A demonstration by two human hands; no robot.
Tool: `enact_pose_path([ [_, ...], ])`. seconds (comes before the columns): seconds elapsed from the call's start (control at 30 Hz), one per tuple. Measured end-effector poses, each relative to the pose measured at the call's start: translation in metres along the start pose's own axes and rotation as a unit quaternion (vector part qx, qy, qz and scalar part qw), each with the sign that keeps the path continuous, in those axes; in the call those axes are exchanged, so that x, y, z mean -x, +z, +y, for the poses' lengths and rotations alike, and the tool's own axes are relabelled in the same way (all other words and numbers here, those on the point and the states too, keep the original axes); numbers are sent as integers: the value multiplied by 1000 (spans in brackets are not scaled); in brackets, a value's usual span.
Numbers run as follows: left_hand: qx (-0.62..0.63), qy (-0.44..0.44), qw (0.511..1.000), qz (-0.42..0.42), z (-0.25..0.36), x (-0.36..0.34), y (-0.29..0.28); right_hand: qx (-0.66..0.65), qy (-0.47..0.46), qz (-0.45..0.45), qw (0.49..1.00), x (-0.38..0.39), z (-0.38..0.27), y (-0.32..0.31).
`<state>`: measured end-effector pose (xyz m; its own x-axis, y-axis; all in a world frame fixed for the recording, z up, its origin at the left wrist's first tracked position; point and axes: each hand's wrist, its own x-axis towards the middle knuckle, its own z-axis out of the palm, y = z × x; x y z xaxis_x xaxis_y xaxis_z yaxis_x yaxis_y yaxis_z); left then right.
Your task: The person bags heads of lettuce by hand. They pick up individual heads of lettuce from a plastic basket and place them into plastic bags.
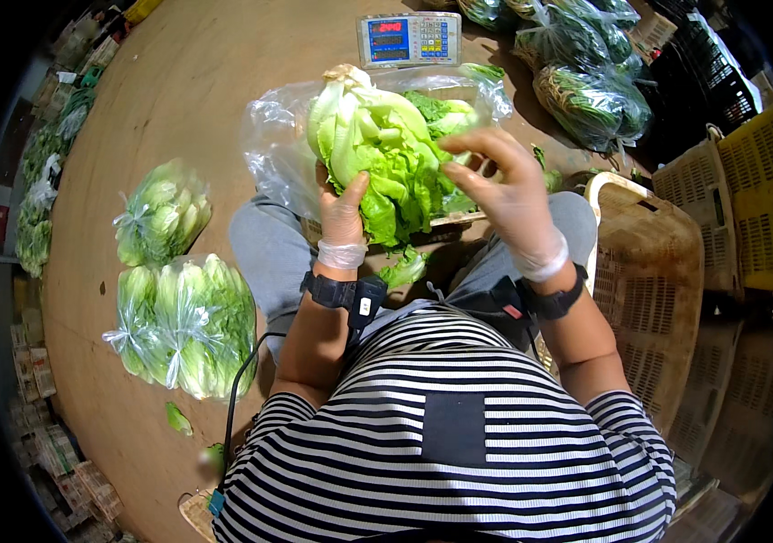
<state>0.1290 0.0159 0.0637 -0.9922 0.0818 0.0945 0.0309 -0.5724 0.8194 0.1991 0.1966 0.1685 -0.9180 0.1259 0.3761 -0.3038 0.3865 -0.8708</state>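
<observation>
My left hand (341,215) grips a head of leafy green lettuce (370,149) from its lower left side, thumb over the leaves. The pale cut stem end points away from me, and the leaf tips hang toward my lap. Just right of the lettuce, my right hand (515,195) hovers with fingers bent and apart, holding nothing I can see. Both hands wear thin clear gloves. Beneath the lettuce spreads a clear plastic bag (276,143), with more greens (450,116) at its right. A loose leafy piece (404,269) lies between my legs.
A scale display (410,42) stands beyond the bag. Bagged lettuce (185,326) and another filled bag (165,213) rest on the floor at left. To my right is a large plastic basket (644,262), with yellow crates (771,199) beyond. Bundled greens (590,100) lie far right.
</observation>
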Motion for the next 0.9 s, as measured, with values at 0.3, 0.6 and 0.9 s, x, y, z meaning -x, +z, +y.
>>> enact_pose_path([
  [0.3, -83, 92, 992, -11, 3, 6, 1, 168, -40, -26, 985, -28, -4, 44],
  [0.6, -73, 100, 992, -1, -4, 3, -5, -17, -2, 21, 1000, -29, 9, 57],
  [0.9, 11, 72, 997, 39, 15, 4, -16, -256, 52, -453, 852, 25, 11, 20],
])
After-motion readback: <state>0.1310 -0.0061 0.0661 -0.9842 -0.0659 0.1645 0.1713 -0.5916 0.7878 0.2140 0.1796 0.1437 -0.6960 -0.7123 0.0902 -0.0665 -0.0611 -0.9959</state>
